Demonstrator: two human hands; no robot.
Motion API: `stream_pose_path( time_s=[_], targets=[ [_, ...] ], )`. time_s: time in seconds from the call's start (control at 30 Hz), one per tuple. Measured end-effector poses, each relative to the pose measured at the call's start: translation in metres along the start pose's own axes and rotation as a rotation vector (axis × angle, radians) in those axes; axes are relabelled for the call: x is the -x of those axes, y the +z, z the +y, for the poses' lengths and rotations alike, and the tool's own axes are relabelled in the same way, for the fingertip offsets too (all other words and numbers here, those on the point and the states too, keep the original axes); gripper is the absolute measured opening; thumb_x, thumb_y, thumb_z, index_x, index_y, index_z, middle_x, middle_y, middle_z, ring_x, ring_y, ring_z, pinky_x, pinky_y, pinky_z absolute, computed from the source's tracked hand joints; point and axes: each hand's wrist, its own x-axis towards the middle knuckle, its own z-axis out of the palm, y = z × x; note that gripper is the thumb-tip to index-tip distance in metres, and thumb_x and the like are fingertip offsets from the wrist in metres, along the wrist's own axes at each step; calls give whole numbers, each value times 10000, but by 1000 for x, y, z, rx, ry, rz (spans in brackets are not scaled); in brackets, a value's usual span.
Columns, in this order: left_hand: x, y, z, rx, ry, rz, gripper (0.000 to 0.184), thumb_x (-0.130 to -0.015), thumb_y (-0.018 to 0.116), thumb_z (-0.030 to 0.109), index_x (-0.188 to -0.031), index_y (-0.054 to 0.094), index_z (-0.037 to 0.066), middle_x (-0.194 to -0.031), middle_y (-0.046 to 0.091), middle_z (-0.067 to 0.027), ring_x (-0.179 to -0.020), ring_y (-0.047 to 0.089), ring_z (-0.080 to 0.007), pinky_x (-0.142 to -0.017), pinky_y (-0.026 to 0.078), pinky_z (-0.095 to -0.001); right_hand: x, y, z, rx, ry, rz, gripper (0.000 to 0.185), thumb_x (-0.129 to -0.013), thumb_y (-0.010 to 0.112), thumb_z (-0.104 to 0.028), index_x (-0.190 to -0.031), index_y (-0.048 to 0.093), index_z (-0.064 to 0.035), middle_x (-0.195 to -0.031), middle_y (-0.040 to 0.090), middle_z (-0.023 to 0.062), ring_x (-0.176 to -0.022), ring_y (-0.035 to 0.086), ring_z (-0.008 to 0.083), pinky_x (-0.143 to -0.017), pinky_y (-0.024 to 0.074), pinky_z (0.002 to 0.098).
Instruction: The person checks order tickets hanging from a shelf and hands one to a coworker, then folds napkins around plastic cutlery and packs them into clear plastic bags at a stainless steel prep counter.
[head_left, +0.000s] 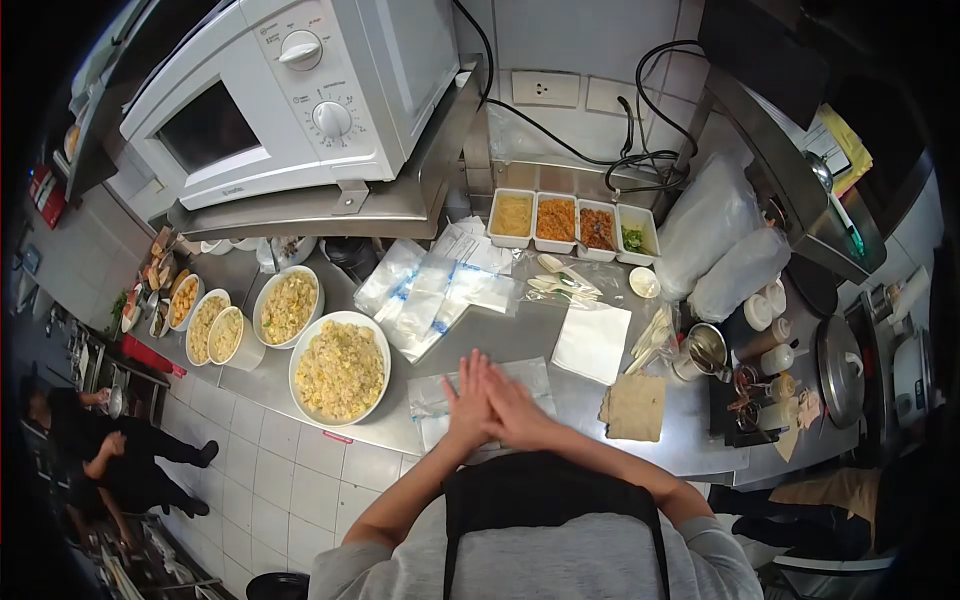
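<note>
My left hand (468,402) and my right hand (515,408) meet over a clear plastic bag (535,378) near the counter's front edge. Their fingers are stretched out and touch or overlap at the tips. Neither hand visibly holds anything. The bag lies flat, partly covered by my hands, with something white in or under it. Behind it lies a pile of clear bags with blue strips (425,290). White napkins (591,341) are to the right of my hands, and a large bowl of fried rice (340,367) is to the left.
More rice bowls (289,307) line the left counter. Four small trays, one with orange shreds (555,221), stand at the back below a microwave (290,90) on a shelf. A brown cloth (634,407), utensils and bottles are right. Other people (120,440) stand left and right.
</note>
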Motion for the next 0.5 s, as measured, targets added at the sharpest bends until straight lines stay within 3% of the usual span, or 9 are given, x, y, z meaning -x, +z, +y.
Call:
stream_pose_path(
  time_s=[0.13, 0.23, 0.33, 0.37, 0.47, 0.5],
  targets=[
    [12, -12, -27, -76, -139, -43, 647, -908, 439, 307, -1425, 192, 7, -1517, 94, -147, -1400, 78, -329, -1068, 90, -601, 14, 12, 26, 263, 153, -160, 865, -859, 506, -503, -1414, 133, 44, -1487, 107, 241, -1392, 96, 360, -1105, 149, 460],
    [10, -5, -28, -168, -133, 35, 660, -886, 488, 313, -1408, 233, 0, -1506, 136, -136, -1378, 157, -322, -1060, 142, -584, 17, -14, 39, 413, 346, -90, 870, -858, 507, -503, -1418, 122, 39, -1488, 102, 240, -1395, 90, 352, -1108, 144, 451],
    [7, -14, -31, -87, -52, 144, 652, -847, 556, 338, -1372, 311, 39, -1384, 335, -147, -1266, 320, -339, -1007, 230, -562, 10, -21, 43, 417, 385, -62, 844, -851, 546, -421, -1424, 117, 27, -1491, 114, 222, -1392, 105, 347, -1107, 136, 462],
    [2, -22, -34, -47, -32, 86, 608, -817, 593, 345, -1310, 381, 59, -1312, 380, -134, -1209, 357, -329, -984, 253, -542, 4, -21, 40, 429, 375, -66, 838, -848, 559, -395, -1425, 117, 22, -1489, 127, 220, -1389, 115, 349, -1107, 133, 466],
    [-21, -42, -42, 9, 19, -101, 472, -735, 685, 357, -1112, 554, 105, -1129, 476, -95, -1067, 438, -303, -924, 313, -483, -24, -16, 33, 372, 126, -105, 794, -797, 622, -307, -1411, 211, -15, -1400, 321, 196, -1323, 257, 353, -1070, 197, 477],
    [-28, -46, -44, -20, 29, -163, 422, -712, 705, 354, -1038, 587, 113, -1088, 484, -84, -1040, 445, -296, -908, 329, -465, -33, -18, 33, 372, 136, -148, 699, -772, 642, -286, -1338, 315, -37, -1322, 386, 170, -1263, 318, 337, -1035, 234, 474]
  ],
)
